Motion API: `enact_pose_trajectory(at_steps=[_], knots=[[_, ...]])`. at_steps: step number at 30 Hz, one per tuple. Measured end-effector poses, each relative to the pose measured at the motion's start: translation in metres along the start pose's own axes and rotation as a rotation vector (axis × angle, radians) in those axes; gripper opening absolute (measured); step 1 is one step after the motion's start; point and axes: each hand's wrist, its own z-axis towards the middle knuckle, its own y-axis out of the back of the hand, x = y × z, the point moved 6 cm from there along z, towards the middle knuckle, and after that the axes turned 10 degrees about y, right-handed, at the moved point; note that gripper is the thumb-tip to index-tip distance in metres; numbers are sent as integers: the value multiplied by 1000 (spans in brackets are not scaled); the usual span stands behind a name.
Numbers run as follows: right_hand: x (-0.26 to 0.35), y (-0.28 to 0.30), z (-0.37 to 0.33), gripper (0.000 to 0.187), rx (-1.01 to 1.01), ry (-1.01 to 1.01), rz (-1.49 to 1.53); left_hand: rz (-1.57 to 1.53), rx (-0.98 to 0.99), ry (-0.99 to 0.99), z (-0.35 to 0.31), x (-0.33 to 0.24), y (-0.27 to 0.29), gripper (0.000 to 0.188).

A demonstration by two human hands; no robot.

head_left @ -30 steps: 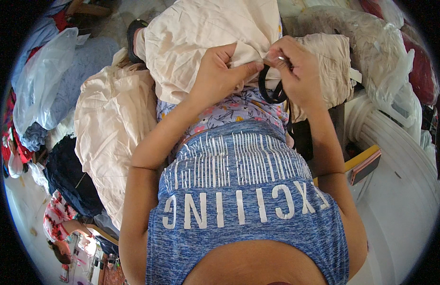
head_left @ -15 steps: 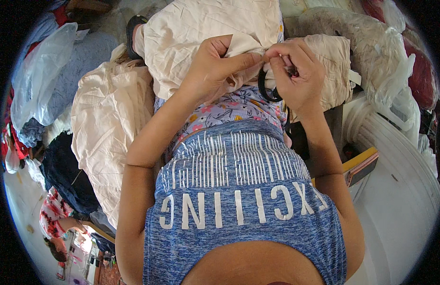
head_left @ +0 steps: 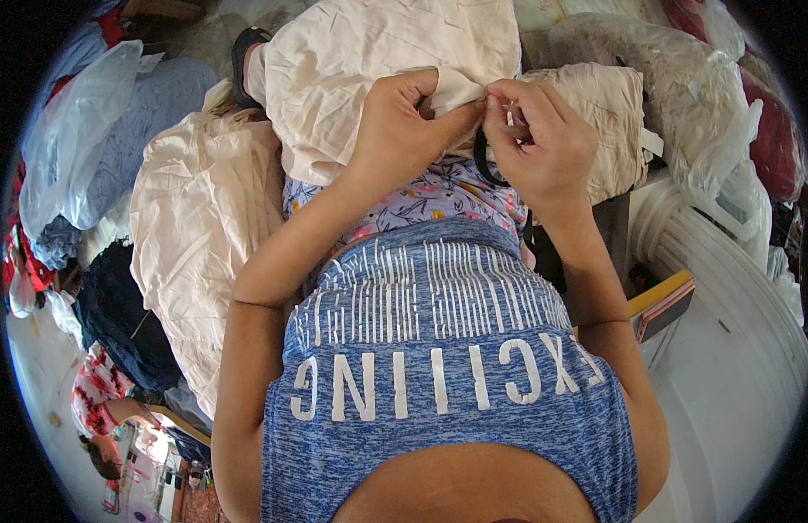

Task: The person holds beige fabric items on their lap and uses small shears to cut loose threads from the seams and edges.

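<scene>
- Covering the far part of your lap, the cream cloth (head_left: 360, 74) spreads wide and wrinkled, and both your hands are working at its near edge.
- Down along your lap's left edge slumps a long cream bundle (head_left: 194, 209), creased from top to bottom.
- Over by the lap's right edge sits a smaller cream bundle (head_left: 609, 126), just beyond your right hand.
- Your floral bottoms (head_left: 421, 199) peek out at the lap's near edge, below the cloth.
- Your left hand (head_left: 411, 126) pinches the cloth, thumb pointing right.
- Your right hand (head_left: 548, 139) meets it there, thumb and forefinger nipping the same edge, the other fingers curled.
- Between them stands a raised fold (head_left: 456, 90).
- And a black loop (head_left: 482, 159) dangles under your right hand; what it belongs to, you can't tell.
</scene>
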Motion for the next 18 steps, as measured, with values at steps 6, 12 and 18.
enact_pose_trajectory(at_steps=[6, 12, 18], knots=[[-8, -4, 0, 16, 39, -93, 51, -190, 56, 65, -2, -8, -5, 13], [-26, -17, -8, 7, 60, -429, 550, -371, 129, 203, 4, 11, -1, 12], [-24, -15, -8, 8, -9, -420, 571, -433, 154, 225, 7, 16, 1, 12]])
